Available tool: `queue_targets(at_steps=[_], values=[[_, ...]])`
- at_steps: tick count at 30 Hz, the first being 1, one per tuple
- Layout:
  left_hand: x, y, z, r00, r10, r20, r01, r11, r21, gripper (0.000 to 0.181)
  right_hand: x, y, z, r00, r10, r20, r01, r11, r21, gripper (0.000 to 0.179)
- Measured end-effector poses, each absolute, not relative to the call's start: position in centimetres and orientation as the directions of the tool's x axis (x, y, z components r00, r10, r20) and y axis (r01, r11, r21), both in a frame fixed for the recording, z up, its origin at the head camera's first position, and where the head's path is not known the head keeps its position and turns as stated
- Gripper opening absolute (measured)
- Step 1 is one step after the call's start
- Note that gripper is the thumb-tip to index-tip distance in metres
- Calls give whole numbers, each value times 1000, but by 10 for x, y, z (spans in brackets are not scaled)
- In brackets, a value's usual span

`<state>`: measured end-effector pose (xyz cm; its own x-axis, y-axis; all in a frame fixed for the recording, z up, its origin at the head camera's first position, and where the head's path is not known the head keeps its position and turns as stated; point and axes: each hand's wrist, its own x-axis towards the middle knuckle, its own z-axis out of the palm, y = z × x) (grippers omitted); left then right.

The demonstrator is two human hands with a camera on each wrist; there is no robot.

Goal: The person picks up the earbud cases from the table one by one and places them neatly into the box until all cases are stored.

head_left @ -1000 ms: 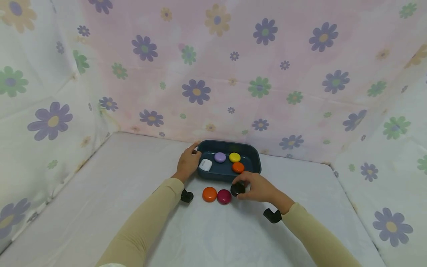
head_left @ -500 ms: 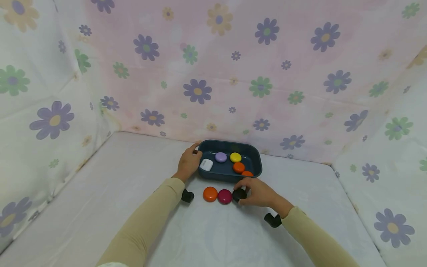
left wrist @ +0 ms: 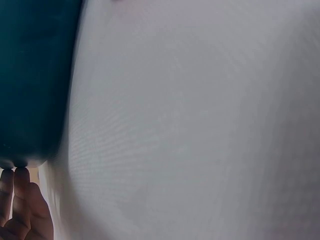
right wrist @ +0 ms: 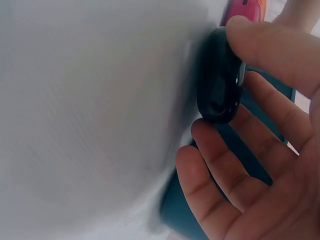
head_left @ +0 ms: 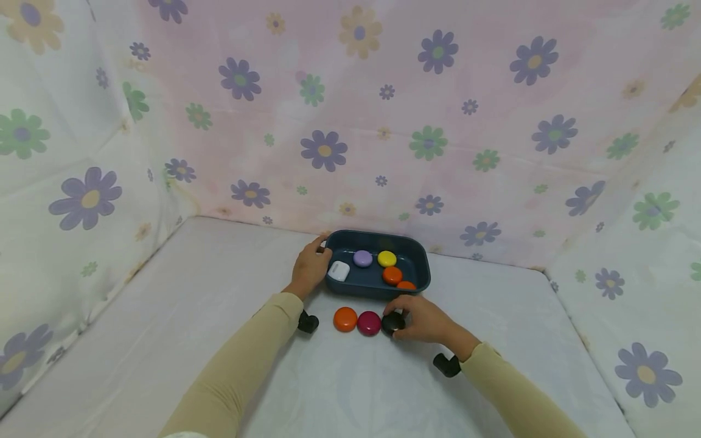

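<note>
My right hand (head_left: 424, 319) pinches a glossy black round disc (head_left: 393, 323) between thumb and fingertips at the right end of a short row. In the right wrist view the black disc (right wrist: 219, 82) is edge-on, close to the white surface. Beside it lie a crimson disc (head_left: 369, 323) and an orange disc (head_left: 345, 319). My left hand (head_left: 310, 267) touches the left end of a dark teal tray (head_left: 350, 291). In the left wrist view its fingers (left wrist: 21, 200) look nearly straight, tips against the tray's end wall (left wrist: 30, 125). Its thumb is hidden there.
Inside the tray are a white squarish piece (head_left: 339, 271), a lilac disc (head_left: 362, 258), a yellow disc (head_left: 386, 259) and two red-orange discs, one mid-right (head_left: 392, 275), the other partly behind the front rim (head_left: 406, 285). A flowered cloth (head_left: 350, 121) hangs close behind the tray.
My right hand has drawn slightly back from the tray with the black disc, bringing it level with the row. The front red-orange disc in the tray is now uncovered. My left hand stays put.
</note>
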<state>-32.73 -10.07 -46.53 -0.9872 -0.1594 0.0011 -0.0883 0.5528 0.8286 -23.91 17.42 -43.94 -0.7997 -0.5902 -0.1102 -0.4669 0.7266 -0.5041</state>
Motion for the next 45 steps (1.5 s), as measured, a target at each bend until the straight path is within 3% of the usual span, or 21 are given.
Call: queue_targets(at_steps=[11,17,31,38,45], values=[[-326,-101,-465,-988,-157,-4,-90,545,833,52,-239,173,-440,-799,-597,-72,-494,720,-487,38],[-326,-101,-466,-988,-156,-5,-89,540,837,52,-241,171,-426,-793,-606,-59,-487,690,-536,35],[-325,-101,-464,-988,-155,-10,-93,537,839,52,-264,174,-402,-881,-449,149,-450,699,-556,30],[-327,-101,-468,-988,-157,-7,-91,536,839,52,-277,173,-402,-901,-419,111,-403,715,-571,43],[-328,-101,-469,-988,-157,3,-82,531,844,52,-294,169,-405,-927,-371,51,-339,774,-535,45]])
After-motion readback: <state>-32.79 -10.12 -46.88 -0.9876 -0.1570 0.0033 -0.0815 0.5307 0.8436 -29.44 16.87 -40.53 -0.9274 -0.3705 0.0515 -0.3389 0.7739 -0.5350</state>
